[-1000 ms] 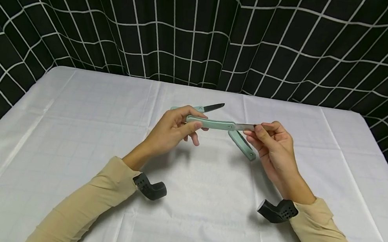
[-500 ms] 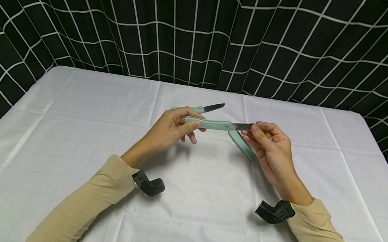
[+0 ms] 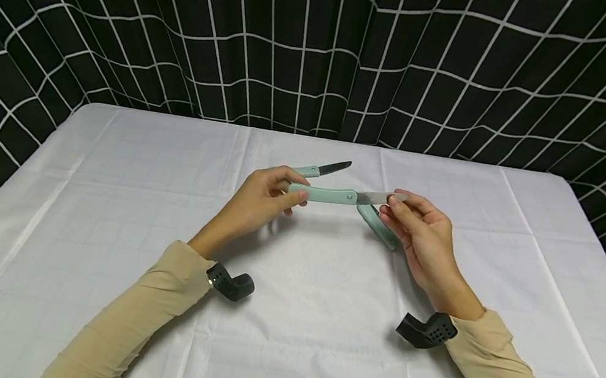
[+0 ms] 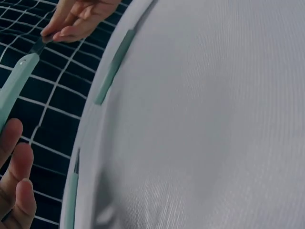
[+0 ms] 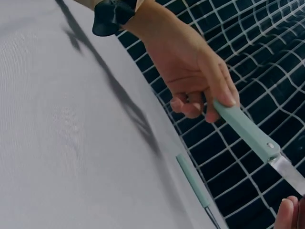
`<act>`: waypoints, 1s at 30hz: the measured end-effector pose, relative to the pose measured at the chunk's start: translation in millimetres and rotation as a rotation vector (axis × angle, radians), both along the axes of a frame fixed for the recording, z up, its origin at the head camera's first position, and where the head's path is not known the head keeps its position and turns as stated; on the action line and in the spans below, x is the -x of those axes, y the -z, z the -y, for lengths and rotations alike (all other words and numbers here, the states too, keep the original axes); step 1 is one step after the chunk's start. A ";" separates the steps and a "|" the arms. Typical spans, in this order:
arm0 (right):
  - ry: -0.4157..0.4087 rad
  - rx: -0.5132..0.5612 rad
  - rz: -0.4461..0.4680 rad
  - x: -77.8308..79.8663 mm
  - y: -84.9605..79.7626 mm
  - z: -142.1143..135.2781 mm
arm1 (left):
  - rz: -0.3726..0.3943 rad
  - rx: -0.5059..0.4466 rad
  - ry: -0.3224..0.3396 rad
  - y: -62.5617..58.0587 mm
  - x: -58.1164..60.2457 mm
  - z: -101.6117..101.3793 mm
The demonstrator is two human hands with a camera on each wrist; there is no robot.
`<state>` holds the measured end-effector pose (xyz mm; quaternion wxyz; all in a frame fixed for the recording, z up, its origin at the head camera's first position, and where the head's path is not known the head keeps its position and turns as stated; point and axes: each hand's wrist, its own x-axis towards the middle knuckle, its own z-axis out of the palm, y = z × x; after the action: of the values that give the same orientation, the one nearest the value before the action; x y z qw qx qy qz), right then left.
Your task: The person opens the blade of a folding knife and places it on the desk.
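A folding knife (image 3: 324, 195) with a mint-green handle is held level above the table, its blade unfolded to the right. My left hand (image 3: 260, 200) pinches the handle's left end between thumb and fingers. My right hand (image 3: 426, 233) pinches the blade (image 3: 371, 198) near its tip. In the right wrist view the pivot rivet shows on the handle (image 5: 248, 133). Behind the left hand lies a second green knife (image 3: 307, 171), its dark blade out. Below the held blade, a third green-handled knife (image 3: 379, 229) lies slanted, partly covered by the right fingers.
A white cloth (image 3: 312, 313) with fold creases covers the table. Behind it hangs a black curtain (image 3: 274, 44) with a white grid. Black curved devices (image 3: 232, 283) sit on both wrists, at the cuffs of the tan sleeves.
The held knife and both hands have shifted slightly left. The handle has turned a little, showing its side more broadly, and the blade's shine has changed. The two knives on the table stay put.
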<state>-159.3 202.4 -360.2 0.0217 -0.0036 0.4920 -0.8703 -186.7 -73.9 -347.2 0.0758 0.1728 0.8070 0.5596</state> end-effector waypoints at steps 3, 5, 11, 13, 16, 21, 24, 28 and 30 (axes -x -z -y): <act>0.008 -0.011 0.005 2.3 1.2 -0.6 | -0.020 0.023 -0.021 1.8 1.8 1.3; 0.010 -0.019 0.010 4.2 1.8 -0.5 | -0.034 0.041 -0.032 3.1 3.3 1.9; -0.003 -0.109 0.036 14.5 3.2 1.9 | -0.054 0.104 -0.076 6.5 7.5 4.7; -0.017 -0.151 0.050 19.7 3.5 3.0 | -0.050 0.122 -0.091 7.1 8.5 6.5; -0.046 -0.215 0.068 28.5 3.6 4.3 | -0.040 0.149 -0.114 7.7 9.7 9.6; -0.095 -0.346 0.108 42.5 2.3 4.2 | -0.036 0.187 -0.127 10.6 12.3 13.2; -0.109 -0.417 0.134 49.4 1.5 4.7 | -0.042 0.215 -0.136 13.3 14.3 15.1; -0.117 -0.493 0.156 58.0 1.7 6.3 | -0.043 0.257 -0.149 15.9 16.4 17.4; -0.119 -0.524 0.161 62.6 2.4 7.6 | -0.048 0.274 -0.153 17.2 17.4 18.3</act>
<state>-221.9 194.9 -362.5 0.1121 0.0422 0.6959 -0.7081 -204.1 -92.2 -364.4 0.0364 0.1121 0.8882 0.4440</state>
